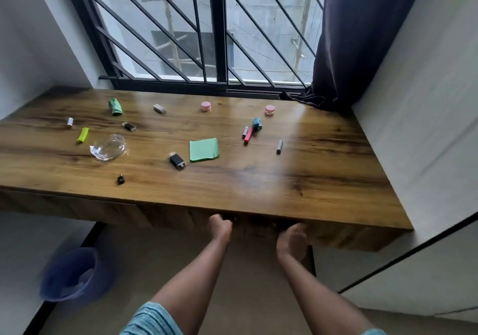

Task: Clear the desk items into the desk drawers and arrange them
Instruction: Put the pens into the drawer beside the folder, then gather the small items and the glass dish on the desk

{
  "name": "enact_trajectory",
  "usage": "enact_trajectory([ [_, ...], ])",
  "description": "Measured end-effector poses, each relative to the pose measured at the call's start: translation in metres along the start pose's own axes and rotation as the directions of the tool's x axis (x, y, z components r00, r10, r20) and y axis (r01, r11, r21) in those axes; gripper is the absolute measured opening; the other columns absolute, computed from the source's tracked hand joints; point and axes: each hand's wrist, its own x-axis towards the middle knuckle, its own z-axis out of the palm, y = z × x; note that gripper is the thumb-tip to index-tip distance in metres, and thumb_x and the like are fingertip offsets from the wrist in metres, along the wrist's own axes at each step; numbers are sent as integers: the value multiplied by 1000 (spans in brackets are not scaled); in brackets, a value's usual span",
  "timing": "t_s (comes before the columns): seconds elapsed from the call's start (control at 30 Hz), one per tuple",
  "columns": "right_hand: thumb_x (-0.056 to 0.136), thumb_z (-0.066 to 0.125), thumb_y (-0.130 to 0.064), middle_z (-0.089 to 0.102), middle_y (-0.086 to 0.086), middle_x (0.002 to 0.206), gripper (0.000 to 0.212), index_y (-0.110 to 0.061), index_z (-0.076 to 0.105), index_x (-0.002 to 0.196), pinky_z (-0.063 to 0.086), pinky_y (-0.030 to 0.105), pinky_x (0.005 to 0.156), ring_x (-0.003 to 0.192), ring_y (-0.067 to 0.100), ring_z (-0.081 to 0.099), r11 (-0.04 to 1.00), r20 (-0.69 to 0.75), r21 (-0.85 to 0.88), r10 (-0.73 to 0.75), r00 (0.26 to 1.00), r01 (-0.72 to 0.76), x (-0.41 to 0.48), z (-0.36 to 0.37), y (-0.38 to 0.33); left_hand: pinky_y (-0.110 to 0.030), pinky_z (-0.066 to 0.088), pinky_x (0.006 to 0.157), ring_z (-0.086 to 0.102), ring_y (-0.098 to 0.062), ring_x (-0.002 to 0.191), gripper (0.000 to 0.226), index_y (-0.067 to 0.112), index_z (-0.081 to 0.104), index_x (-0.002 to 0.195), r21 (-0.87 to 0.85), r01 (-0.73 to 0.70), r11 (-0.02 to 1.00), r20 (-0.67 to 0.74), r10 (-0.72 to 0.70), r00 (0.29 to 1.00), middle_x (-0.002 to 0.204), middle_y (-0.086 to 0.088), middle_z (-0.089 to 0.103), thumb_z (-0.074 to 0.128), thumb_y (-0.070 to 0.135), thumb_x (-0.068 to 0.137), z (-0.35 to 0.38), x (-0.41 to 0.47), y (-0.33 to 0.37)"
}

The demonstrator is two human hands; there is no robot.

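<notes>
A wooden desk (323,179) under a window carries small items: a glass ashtray (108,147), a green paper square (203,149), a black lighter (176,160), a yellow-green lighter (83,134), two pink jars (206,106) (269,109), a red pen (248,134), a crumpled green paper (115,106) and batteries. My left hand (221,227) and my right hand (291,240) reach under the desk's front edge at the drawer front (344,236). Their fingers curl beneath the edge and are hidden. The drawer looks closed.
A blue bin (71,274) stands on the floor at the lower left. A dark curtain (362,37) hangs at the right of the barred window. White walls close in both desk ends, and a white panel (413,283) stands at the right.
</notes>
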Motion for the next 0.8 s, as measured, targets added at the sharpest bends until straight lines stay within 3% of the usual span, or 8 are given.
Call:
enact_trajectory([
  [0.13,92,54,-34,70,12,96,27,-10,57,104,54,33,68,87,27,69,953,-3,-105,-285,959,283,-7,-10,7,-35,47,96,56,-34,118,29,-7,58,118,160,18,987,47,-25,999,123,-22,59,48,1,92,-7,-7,11],
  [0.23,72,66,-46,58,2,43,32,-16,60,62,41,24,31,36,16,59,688,-3,-258,-703,711,679,-10,-8,-2,-30,45,98,54,-30,122,33,-3,57,123,371,-30,928,188,-44,981,129,-17,58,46,11,95,-20,-16,32],
  [0.33,77,44,-47,54,1,40,39,-17,58,55,31,18,27,32,14,55,452,-72,-341,-887,457,824,-5,-11,-27,-32,47,93,59,-31,114,34,-2,60,118,523,-140,841,406,-101,908,123,-20,61,45,20,97,-34,-19,66],
  [0.4,77,49,-44,54,2,41,32,-18,56,59,31,17,27,32,15,55,416,-132,-345,-909,395,841,1,-24,-49,-32,48,70,60,-27,79,26,-2,60,86,548,-164,820,514,-175,840,89,-19,61,43,13,98,-40,-17,86],
  [0.5,66,81,-35,55,1,43,29,-18,57,66,35,17,30,33,16,55,493,-140,-334,-869,475,803,19,-38,-81,-19,41,53,50,-12,57,29,8,48,67,498,26,867,553,-341,760,59,-5,55,43,8,96,-49,-10,109],
  [0.57,72,79,-34,63,4,56,27,-13,63,77,45,22,39,48,20,63,567,-122,-331,-818,562,754,35,-47,-96,-16,44,51,58,-9,49,25,6,51,71,418,76,905,580,-331,745,42,-4,60,44,9,95,-52,4,121],
  [0.67,93,53,-39,69,10,98,35,-11,56,113,52,34,70,89,28,68,716,-150,-261,-692,706,647,65,-56,-126,-17,43,43,58,-8,36,23,5,54,70,226,-21,974,533,-105,840,45,-4,61,50,7,92,-51,37,149],
  [0.8,94,51,-37,63,13,117,42,-14,45,129,49,34,82,108,31,61,860,-172,-223,-498,850,459,106,-63,-162,-23,52,48,63,-16,45,15,0,65,68,170,-250,953,300,191,935,61,-10,64,62,6,82,-43,95,187],
])
